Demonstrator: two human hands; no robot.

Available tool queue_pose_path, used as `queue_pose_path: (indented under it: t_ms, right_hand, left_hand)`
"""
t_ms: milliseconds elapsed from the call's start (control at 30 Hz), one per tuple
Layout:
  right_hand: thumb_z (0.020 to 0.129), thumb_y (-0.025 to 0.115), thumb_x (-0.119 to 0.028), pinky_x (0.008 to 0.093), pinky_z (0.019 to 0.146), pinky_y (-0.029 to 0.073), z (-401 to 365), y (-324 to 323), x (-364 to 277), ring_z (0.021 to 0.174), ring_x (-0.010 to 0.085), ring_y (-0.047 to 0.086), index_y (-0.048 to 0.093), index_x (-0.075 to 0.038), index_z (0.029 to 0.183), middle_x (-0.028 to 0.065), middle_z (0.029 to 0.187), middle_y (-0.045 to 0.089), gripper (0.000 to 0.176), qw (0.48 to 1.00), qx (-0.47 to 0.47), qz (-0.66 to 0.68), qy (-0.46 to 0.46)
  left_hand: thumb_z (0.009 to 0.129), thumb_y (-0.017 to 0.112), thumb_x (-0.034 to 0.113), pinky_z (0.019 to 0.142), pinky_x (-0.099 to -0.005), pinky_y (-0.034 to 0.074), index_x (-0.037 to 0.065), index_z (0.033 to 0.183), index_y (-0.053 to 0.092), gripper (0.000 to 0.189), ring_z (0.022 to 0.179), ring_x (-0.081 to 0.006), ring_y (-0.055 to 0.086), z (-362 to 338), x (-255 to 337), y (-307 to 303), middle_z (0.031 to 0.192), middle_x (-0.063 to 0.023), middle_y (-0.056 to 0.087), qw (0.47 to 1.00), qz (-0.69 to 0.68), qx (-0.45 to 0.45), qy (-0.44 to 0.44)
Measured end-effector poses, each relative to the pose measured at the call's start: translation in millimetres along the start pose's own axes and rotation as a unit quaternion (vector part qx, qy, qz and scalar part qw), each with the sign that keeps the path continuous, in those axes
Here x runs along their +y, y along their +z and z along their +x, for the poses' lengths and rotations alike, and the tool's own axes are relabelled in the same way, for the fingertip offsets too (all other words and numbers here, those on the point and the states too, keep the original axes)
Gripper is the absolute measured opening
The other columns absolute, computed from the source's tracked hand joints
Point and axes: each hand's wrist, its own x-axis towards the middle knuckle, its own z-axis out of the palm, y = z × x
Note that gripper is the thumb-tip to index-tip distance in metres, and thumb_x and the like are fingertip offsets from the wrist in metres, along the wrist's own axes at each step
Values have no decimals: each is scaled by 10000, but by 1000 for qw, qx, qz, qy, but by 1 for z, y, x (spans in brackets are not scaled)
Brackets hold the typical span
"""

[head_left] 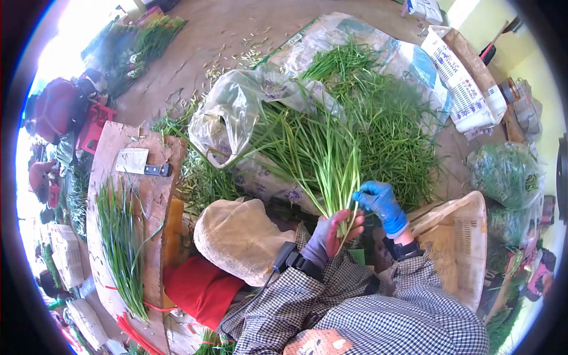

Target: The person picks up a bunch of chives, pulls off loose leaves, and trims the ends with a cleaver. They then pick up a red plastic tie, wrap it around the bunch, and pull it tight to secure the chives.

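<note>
My left hand (338,232), in a grey fingerless glove, is wrapped round the pale lower stems of a bunch of garlic chives (331,171). The long green leaves fan out away from me. My right hand (381,204), in a blue glove, touches the right side of that bunch, its fingertips pinched at one pale stalk. A loose heap of chives (390,130) lies beyond both hands. Next to it, a clear plastic bag (228,115) partly covers more leaves. Below my right hand stands a pale plastic crate (467,254).
On the wooden board (133,236) at left lie a cleaver (142,163) and a pile of chives (121,242). Red ties (139,334) hang near its lower end. A white crate (464,80) stands far right, above bagged greens (506,174). Trimmings litter the floor.
</note>
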Motion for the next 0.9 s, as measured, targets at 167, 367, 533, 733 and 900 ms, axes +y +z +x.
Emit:
queue_pose_path:
  t_ms: [167,367,533,733,900]
  right_hand:
    - [849,709,-128,222,520,436,-1,-17,-24,548,58,527,672,-29,784,-10,647,596,123,990,50,85,103]
    - [844,706,-135,227,528,446,-8,-119,-3,597,56,556,684,-23,835,-3,690,617,115,978,195,-25,68]
    - [824,720,-184,274,557,458,-35,-198,45,586,128,556,673,-18,892,59,699,608,185,896,260,-356,-53]
    - [848,723,-423,288,557,453,-28,-40,7,596,106,545,651,-45,779,50,657,600,391,995,31,34,88]
    - [880,701,-309,316,521,384,0,10,17,564,104,423,582,-10,711,47,588,462,363,1000,-3,-28,10]
  left_hand:
    - [896,661,384,985,-465,507,5,1252,539,535,1154,-304,595,5,-6,-7,1345,-239,515,1000,-7,-8,2]
    - [923,643,311,915,-358,564,-23,1219,559,455,1046,-219,642,3,-1,-5,1288,-200,562,1000,7,-7,6]
    - [924,643,184,829,-250,594,-77,1171,577,365,858,-118,676,6,2,6,1079,-107,672,999,-38,15,-16]
    - [863,712,148,824,-300,589,-15,1149,607,345,862,-138,672,6,6,23,1060,-80,680,993,29,102,-53]
    - [847,731,173,850,-382,578,43,1137,616,338,894,-178,672,5,4,8,1026,-75,682,995,61,72,-33]
